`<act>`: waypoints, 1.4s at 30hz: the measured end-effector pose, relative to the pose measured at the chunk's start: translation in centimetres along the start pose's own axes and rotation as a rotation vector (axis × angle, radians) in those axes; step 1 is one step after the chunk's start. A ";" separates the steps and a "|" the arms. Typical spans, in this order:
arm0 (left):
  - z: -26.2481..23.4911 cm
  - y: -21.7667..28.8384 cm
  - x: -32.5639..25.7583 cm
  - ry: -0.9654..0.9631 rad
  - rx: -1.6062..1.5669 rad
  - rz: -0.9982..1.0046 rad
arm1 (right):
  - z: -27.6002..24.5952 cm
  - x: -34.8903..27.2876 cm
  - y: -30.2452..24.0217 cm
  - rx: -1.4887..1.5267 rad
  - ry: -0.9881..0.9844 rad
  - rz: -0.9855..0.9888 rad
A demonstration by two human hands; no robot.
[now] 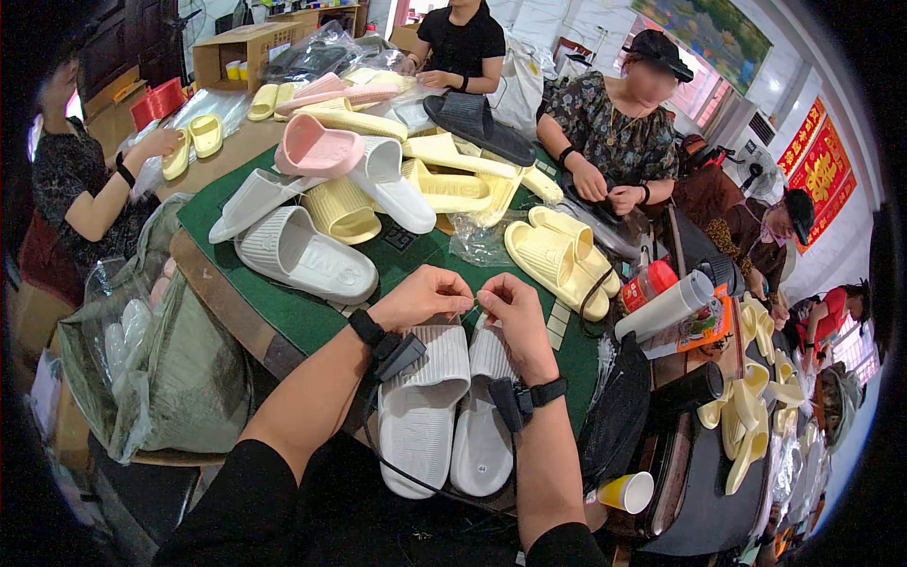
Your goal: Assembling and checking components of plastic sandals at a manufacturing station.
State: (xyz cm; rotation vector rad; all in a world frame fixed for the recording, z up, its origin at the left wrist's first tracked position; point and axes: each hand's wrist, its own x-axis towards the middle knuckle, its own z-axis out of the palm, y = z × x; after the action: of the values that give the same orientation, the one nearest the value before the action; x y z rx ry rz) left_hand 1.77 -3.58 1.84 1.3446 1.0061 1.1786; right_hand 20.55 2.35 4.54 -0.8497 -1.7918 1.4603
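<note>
A pair of grey ribbed slide slippers lies before me at the table's edge, the left slipper (416,444) beside the right slipper (482,444), heels toward me. Above their toe ends, my left hand (425,295) is closed in a pinch. Close to it my right hand (515,317) pinches too, the fingertips of both nearly meeting. Something thin and pale seems to lie between them, too small to name. Each wrist wears a strap with a dark box. Past my left hand lies a grey slipper (307,255); to the right of my hands is a yellow pair (562,260).
Grey, yellow and pink slippers (321,146) are heaped on the green mat (283,317). A white bottle (666,307), a black cup (690,386) and a yellow paper cup (626,492) stand right. A green sack (189,378) is left. Several people work around the tables.
</note>
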 end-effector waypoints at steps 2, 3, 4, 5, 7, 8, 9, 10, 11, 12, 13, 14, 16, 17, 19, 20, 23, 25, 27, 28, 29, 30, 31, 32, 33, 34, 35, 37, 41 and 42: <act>-0.1 -0.3 0.0 -0.007 -0.001 0.008 | 0.1 -0.1 -0.4 0.005 0.002 -0.001; -0.1 -0.3 0.0 -0.008 -0.002 0.008 | 0.1 -0.2 -0.6 0.009 0.007 -0.002; 0.0 -0.2 0.0 -0.010 -0.022 0.002 | 0.1 -0.3 -0.6 0.008 0.007 -0.002; 0.0 -0.2 0.0 -0.013 -0.042 -0.004 | 0.0 -0.3 -0.7 0.017 0.008 -0.003; 0.0 -0.3 0.0 -0.011 -0.034 0.006 | 0.0 -0.3 -0.6 0.027 0.007 -0.004; 0.0 -0.4 0.0 -0.010 -0.025 0.015 | -0.1 -0.3 -0.4 0.032 0.005 -0.005; 0.0 -0.3 0.1 -0.011 -0.026 0.016 | -0.1 -0.3 -0.4 0.036 0.005 -0.007; 0.1 -0.3 0.1 -0.015 -0.033 0.008 | -0.2 -0.3 -0.4 0.035 0.006 -0.007; 0.1 -0.2 0.1 -0.020 -0.041 0.001 | -0.2 -0.3 -0.4 0.039 0.012 -0.003; 0.1 -0.3 0.1 -0.018 -0.040 0.002 | -0.2 -0.3 -0.4 0.045 0.015 0.000; 0.0 -0.4 0.1 -0.020 -0.035 0.005 | -0.1 -0.3 -0.5 0.045 0.013 -0.001; -0.1 -0.6 0.1 -0.022 -0.031 0.008 | -0.1 -0.3 -0.5 0.048 0.015 -0.001; 0.0 -0.5 0.1 -0.025 -0.041 0.017 | -0.1 -0.4 -0.6 0.051 0.018 -0.003; 0.0 -0.4 0.1 -0.027 -0.050 0.026 | -0.2 -0.3 -0.5 0.064 0.011 -0.001; 0.0 -0.5 0.1 -0.021 -0.044 0.028 | -0.2 -0.3 -0.5 0.079 0.001 0.001; 0.0 -0.5 0.1 -0.015 -0.037 0.028 | -0.1 -0.3 -0.6 0.098 0.003 0.006; 0.2 -0.2 0.1 0.004 -0.016 0.005 | -0.1 -0.3 -0.5 0.109 0.025 -0.003; 0.2 0.0 0.0 0.000 -0.020 0.004 | -0.1 -0.2 -0.3 0.103 0.043 -0.017; 0.2 0.0 0.0 -0.004 -0.024 0.004 | 0.0 -0.2 -0.3 0.105 0.060 -0.023; 0.2 0.0 0.0 -0.009 -0.019 0.018 | -0.1 -0.2 -0.3 0.104 0.060 -0.024; 0.2 0.0 -0.1 -0.014 -0.014 0.032 | -0.1 -0.3 -0.4 0.071 0.037 -0.008; 0.1 -0.1 -0.1 -0.012 -0.013 0.033 | -0.1 -0.3 -0.4 0.038 0.012 0.007; 0.0 -0.3 -0.1 -0.009 -0.020 0.029 | 0.0 -0.2 -0.5 0.038 0.009 0.006; 0.0 -0.4 -0.1 -0.007 -0.027 0.026 | 0.1 -0.2 -0.6 0.026 0.000 0.008; 0.1 -0.2 0.0 -0.010 -0.026 0.028 | 0.0 -0.3 -0.6 0.012 -0.004 0.010; 0.2 0.0 0.0 -0.015 -0.029 0.018 | -0.1 -0.3 -0.6 0.011 -0.001 0.009; 0.4 0.1 0.1 -0.020 -0.031 0.008 | -0.2 -0.3 -0.6 -0.023 0.007 -0.010; 0.2 0.0 0.0 -0.015 -0.020 0.014 | 0.0 -0.1 -0.5 -0.055 0.007 -0.031; 0.1 -0.1 -0.1 -0.014 -0.032 0.017 | 0.1 0.0 -0.2 -0.129 0.004 -0.070; 0.2 -0.1 0.0 -0.015 -0.032 0.019 | 0.1 0.0 0.0 -0.148 0.004 -0.082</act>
State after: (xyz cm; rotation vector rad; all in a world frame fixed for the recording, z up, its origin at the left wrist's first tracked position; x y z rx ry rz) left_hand 1.92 -3.61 1.74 1.3382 0.9621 1.1922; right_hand 20.50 2.25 4.55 -0.8411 -1.9270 1.2858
